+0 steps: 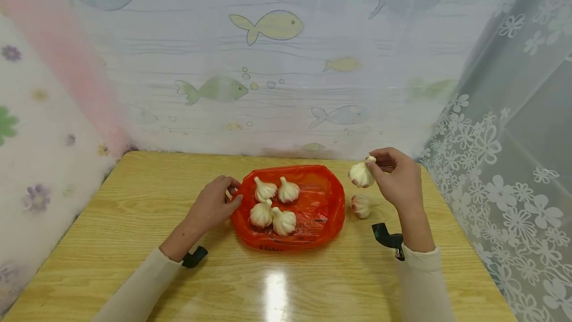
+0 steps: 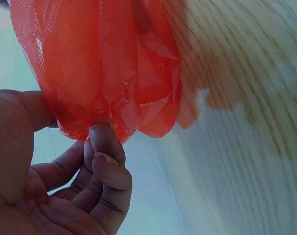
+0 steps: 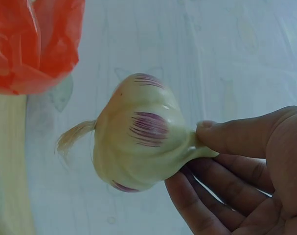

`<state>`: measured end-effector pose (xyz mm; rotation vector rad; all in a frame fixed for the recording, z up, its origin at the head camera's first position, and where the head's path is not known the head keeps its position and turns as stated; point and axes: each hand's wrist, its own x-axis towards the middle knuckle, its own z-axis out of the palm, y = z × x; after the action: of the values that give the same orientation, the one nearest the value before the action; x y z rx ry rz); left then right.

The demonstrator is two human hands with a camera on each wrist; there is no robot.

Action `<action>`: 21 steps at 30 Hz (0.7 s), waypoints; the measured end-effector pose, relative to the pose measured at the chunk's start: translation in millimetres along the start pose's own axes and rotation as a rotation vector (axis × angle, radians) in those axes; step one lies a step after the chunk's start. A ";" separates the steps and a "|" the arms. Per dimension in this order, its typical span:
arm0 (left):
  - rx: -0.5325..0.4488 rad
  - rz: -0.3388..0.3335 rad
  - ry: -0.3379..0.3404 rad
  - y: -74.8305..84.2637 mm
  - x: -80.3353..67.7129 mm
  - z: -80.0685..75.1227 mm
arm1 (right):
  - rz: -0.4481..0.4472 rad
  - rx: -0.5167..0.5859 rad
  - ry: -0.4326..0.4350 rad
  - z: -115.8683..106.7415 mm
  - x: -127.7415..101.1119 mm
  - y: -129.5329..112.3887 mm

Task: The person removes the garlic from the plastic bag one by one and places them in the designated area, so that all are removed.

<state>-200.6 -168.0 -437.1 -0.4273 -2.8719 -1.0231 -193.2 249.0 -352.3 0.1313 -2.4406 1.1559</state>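
Observation:
A red plastic bag (image 1: pixel 328 222) sits on the table with its mouth spread wide, and several garlic bulbs (image 1: pixel 288 191) lie inside on its left half. My left hand (image 1: pixel 213 203) pinches the bag's left edge; the left wrist view shows the bag's film (image 2: pixel 84 68) between thumb and fingers. To the right of the bag, my right hand (image 1: pixel 399 178) holds up a garlic bulb (image 1: pixel 361 175) by its stem. Purple streaks and a tuft of roots show on that bulb (image 3: pixel 138 137) in the right wrist view. Below it, another garlic bulb (image 1: pixel 361 206) lies on the table.
The wooden table (image 1: pixel 134 222) has a light grain and a glare spot near its front. Behind it hangs a curtain (image 1: pixel 277 113) printed with fish. A lace curtain (image 1: pixel 505 202) borders the right side. Dark wrist camera mounts (image 1: pixel 387 236) stick out under the wrists.

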 end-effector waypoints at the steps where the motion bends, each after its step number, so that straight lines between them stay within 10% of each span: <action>1: 0.001 0.000 0.001 0.1 0.0 0.0 | 0.007 -0.006 0.001 -1.5 0.2 1.1; 21: 0.008 0.002 0.002 -2.0 0.4 1.0 | 0.085 -0.139 -0.002 -13.4 6.6 39.1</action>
<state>-201.6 -168.8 -439.0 -0.4278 -2.8720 -1.0113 -204.8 285.1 -369.9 -0.0131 -2.5408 1.0163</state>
